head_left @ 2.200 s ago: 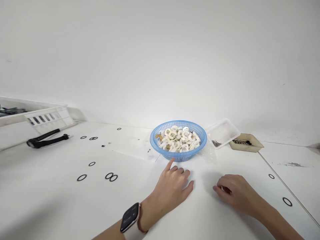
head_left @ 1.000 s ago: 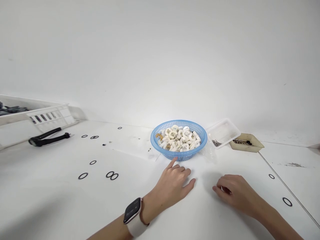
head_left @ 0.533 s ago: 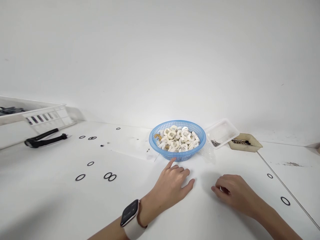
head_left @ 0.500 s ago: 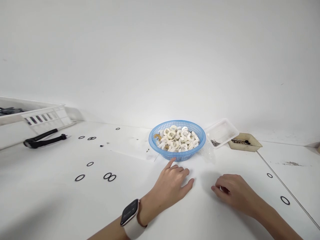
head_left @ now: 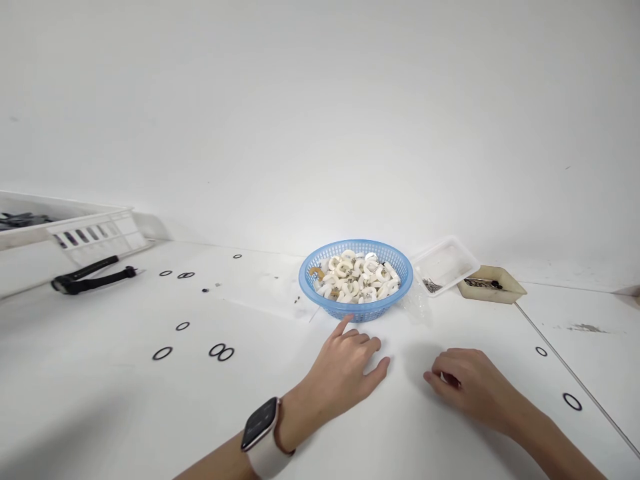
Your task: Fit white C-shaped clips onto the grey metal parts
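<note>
My left hand (head_left: 345, 363) rests on the white table with its fingers spread and nothing in them. Its index fingertip lies at the near side of a blue plastic basket (head_left: 356, 311); I cannot tell whether they touch. The basket holds a heap of white curved pieces (head_left: 353, 277) with small metal parts among them, and a yellowish-brown one on the left. To the right, my right hand (head_left: 465, 380) sits on the table, loosely curled, thumb close to the index finger. Nothing shows in it. A smartwatch (head_left: 261, 423) with a pale strap is on my left wrist.
Black rings (head_left: 226, 354) lie scattered on both sides. A white tray (head_left: 450, 257) with small metal pins and a beige box (head_left: 487, 293) stand right of the basket, near a clear plastic bag (head_left: 417, 307). Left are a black strap-like object (head_left: 95, 280) and a white crate (head_left: 100, 237).
The view has shifted very slightly, so the things on the table appear a little further right. Both hands keep the same pose and place.
</note>
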`<state>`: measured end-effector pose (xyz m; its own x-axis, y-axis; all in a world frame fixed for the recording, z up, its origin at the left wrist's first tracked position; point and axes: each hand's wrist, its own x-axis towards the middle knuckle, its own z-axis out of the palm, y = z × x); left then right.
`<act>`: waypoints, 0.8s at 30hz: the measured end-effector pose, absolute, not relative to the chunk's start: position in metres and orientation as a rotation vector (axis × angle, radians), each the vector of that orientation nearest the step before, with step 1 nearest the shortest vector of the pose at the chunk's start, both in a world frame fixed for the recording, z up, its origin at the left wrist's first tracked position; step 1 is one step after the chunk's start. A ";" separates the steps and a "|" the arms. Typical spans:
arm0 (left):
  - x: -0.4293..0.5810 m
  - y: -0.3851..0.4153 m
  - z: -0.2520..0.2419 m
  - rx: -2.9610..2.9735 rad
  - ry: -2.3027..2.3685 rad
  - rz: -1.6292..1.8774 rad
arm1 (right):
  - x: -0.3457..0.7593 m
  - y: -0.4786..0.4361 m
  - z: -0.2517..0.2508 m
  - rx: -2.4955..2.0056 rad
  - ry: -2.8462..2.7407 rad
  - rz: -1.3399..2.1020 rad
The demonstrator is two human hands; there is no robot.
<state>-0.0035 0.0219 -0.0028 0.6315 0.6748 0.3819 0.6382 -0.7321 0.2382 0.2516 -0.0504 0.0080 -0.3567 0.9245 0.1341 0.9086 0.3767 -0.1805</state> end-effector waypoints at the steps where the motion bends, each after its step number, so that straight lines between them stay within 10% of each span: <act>1: -0.004 0.022 -0.003 2.762 1.113 0.696 | 0.252 -0.050 0.009 -1.642 -2.421 0.117; 24: -0.001 0.011 0.004 2.806 0.988 0.588 | 0.251 -0.049 0.011 -1.645 -2.418 0.122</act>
<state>-0.0013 0.0107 0.0044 0.7136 0.6221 0.3221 0.5799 -0.7825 0.2268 0.2512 -0.0488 0.0107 -0.3527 0.9268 0.1292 0.9090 0.3721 -0.1878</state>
